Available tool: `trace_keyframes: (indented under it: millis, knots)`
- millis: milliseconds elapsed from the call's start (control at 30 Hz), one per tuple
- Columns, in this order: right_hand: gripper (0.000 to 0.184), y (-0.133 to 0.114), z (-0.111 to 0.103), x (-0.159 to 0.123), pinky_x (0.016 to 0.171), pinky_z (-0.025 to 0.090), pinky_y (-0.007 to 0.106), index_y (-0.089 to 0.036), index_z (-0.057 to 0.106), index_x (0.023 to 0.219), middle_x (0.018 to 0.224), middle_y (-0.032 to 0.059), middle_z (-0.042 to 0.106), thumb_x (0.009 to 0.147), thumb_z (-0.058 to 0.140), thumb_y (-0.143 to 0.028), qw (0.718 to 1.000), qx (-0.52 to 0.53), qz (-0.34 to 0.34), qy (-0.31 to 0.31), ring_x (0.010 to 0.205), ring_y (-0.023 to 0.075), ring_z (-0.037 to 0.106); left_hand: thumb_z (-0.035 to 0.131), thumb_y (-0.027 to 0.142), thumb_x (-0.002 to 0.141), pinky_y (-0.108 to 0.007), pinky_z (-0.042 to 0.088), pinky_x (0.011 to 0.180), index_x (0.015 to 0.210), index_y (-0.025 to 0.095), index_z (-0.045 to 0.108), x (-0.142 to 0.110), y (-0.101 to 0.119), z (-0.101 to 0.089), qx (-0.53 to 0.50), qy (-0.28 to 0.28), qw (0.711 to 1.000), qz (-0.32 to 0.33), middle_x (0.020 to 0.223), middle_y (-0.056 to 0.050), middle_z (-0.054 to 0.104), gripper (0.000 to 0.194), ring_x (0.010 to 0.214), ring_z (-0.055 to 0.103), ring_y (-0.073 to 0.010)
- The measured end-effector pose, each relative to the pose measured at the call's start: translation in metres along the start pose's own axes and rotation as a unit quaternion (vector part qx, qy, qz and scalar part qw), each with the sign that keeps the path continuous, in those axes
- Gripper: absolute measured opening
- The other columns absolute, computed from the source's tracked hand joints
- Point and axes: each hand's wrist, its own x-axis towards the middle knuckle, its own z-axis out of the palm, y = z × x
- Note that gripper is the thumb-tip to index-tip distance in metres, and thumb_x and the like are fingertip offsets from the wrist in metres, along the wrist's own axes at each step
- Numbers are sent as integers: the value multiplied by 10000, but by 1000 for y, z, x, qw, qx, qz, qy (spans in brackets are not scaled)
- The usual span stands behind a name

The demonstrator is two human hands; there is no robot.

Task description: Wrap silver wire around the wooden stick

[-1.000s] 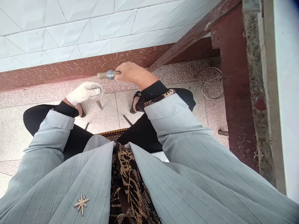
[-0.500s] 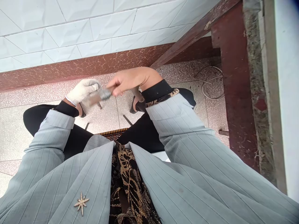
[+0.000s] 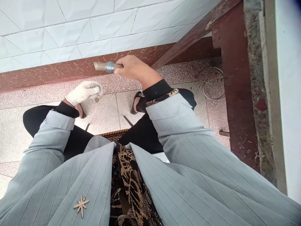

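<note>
My right hand (image 3: pixel 133 67) is bare and closed around one end of a short brown stick (image 3: pixel 100 66). Silvery wire (image 3: pixel 109 67) is wound in a tight coil around the stick's middle. The stick points left, roughly level, in front of the brown skirting. My left hand (image 3: pixel 84 92) wears a white knitted glove and is lower and to the left, apart from the stick. Its fingers are curled and pressed together, and I cannot make out what they hold. A small brownish bit (image 3: pixel 97 99) shows just below the gloved fingertips.
White wall tiles (image 3: pixel 68 34) and a brown marbled skirting (image 3: pixel 54 70) stand ahead. At the right are a dark red wooden frame (image 3: pixel 240 94) and a loop of pale cable (image 3: pixel 211 83) on the floor. The woven seat edge (image 3: pixel 115 133) shows between my legs.
My right hand has moved up and away from the left with the wire-wound stick, which was blurred beside the gloved fingers before. My left hand has stayed almost in place.
</note>
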Motion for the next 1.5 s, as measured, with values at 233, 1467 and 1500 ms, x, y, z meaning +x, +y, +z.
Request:
trace_keyframes:
  millis: [233,1467,1500]
  knots:
    - [162,-7,0,-5,712,356,313,-113,776,1033,912,71,693,972,652,-196,968,-153,-63,-189,823,191,593,632,246,971,-237,312,537,858,143,736,-1,-9,-11,68,90,993,-31,567,26,431,185,490,352,-61]
    - [137,-11,5,-7,694,348,306,-136,694,835,651,-11,561,967,662,-122,956,-100,-70,-266,669,140,509,749,396,916,-212,326,444,828,151,719,-2,-4,-5,-14,14,1000,-20,548,40,415,261,463,341,-59]
    - [138,-12,4,-9,687,350,299,-129,700,843,622,-23,548,974,662,-104,952,-87,-66,-285,655,132,511,741,388,920,-219,345,456,828,154,715,-2,-4,-5,-9,19,1000,-21,546,39,413,253,464,346,-60]
